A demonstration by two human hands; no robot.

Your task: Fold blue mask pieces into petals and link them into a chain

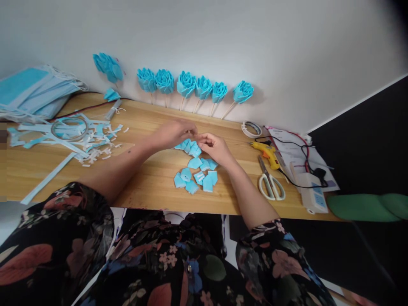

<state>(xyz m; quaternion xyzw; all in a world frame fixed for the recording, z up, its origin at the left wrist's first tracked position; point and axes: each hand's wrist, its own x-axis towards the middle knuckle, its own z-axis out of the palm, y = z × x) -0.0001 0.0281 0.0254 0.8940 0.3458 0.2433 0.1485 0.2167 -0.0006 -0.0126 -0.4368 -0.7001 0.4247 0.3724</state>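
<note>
My left hand and my right hand meet above the middle of the wooden table. The fingertips of both are pressed together close to each other, and whatever they pinch is too small or hidden to make out. Right below them lies an overlapping row of small folded blue pieces, partly covered by my left hand. Nearer to me are several loose blue cut pieces in a loose cluster, one with white strips on it.
Blue flowers on sticks lean against the wall. At left are stacked face masks, blue and white scraps and a tape roll. At right lie another tape roll, a yellow glue gun, scissors and a power strip.
</note>
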